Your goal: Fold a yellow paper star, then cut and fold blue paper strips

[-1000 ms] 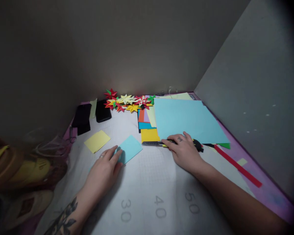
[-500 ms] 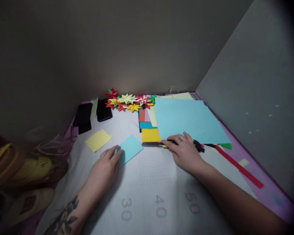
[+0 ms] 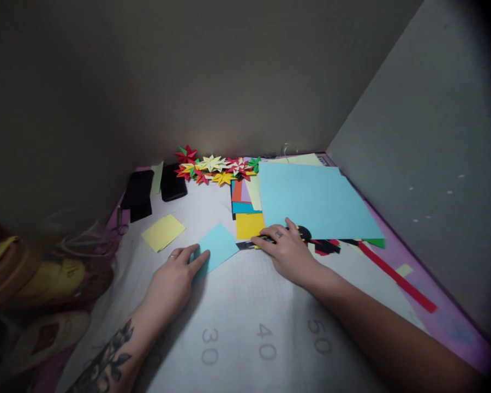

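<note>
My left hand (image 3: 175,279) lies with fingers apart on a light blue paper piece (image 3: 219,245), pressing on its left part. My right hand (image 3: 287,250) has its fingers over a black and yellow utility knife (image 3: 267,239), which lies nearly flat on the white gridded mat (image 3: 245,305). The blade points left, and its tip is at the right corner of the blue piece. Part of the handle is hidden under my fingers. A small stack of pale yellow paper pieces (image 3: 163,232) rests beyond my left hand.
Large light blue sheets (image 3: 315,199) lie at the right, with a yellow sheet (image 3: 249,225) beside them. Folded paper stars (image 3: 213,164) line the wall. Two dark phones (image 3: 174,183), scissors (image 3: 121,222), a red strip (image 3: 399,278) and dark scraps (image 3: 327,247) lie around.
My right hand and the knife's handle have moved left, uncovering red and black scraps. Less of the blade shows now, its tip staying near the blue piece's corner. My left hand has barely moved.
</note>
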`<state>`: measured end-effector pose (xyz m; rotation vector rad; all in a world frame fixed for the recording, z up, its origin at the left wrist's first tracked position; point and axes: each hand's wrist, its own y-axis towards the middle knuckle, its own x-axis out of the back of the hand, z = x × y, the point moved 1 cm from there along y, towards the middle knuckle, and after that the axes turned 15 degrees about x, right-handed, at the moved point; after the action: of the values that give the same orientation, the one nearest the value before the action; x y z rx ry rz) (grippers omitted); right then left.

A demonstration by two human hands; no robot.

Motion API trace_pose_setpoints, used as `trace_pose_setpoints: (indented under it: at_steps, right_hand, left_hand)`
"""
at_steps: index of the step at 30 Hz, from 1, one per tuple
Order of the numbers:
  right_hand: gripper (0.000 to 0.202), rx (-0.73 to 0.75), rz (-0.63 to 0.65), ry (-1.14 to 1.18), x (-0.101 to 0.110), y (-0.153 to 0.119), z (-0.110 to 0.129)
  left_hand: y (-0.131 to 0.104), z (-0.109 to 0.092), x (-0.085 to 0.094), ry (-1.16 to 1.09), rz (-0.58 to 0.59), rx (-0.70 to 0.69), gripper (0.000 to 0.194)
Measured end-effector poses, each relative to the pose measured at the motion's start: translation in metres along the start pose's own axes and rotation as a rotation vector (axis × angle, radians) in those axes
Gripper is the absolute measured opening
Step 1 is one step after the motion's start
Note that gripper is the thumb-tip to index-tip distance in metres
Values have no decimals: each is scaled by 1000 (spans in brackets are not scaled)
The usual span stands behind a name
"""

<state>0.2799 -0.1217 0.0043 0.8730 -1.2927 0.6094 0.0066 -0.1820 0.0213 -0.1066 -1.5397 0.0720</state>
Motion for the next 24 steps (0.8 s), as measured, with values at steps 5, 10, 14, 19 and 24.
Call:
trace_pose_setpoints:
  at_steps: [5, 10, 14, 19, 24]
  right_hand:
    - [52, 35, 6, 17, -1, 13, 8]
    - [51, 47, -3, 1, -1, 18, 12]
    - [53, 51, -5, -24, -1, 13, 12]
    - [53, 40, -1, -55, 1, -4, 9]
    - [53, 14, 18, -66, 3, -6, 11]
  left_hand:
    - [2, -3, 0, 47, -31, -5, 65]
    - [3, -8, 0, 77, -66, -3, 66]
    - [3, -9, 0, 60, -73, -6, 66]
    - [5, -7, 3, 59, -20, -4, 65]
    - [7, -3, 6, 16, -4, -28, 58]
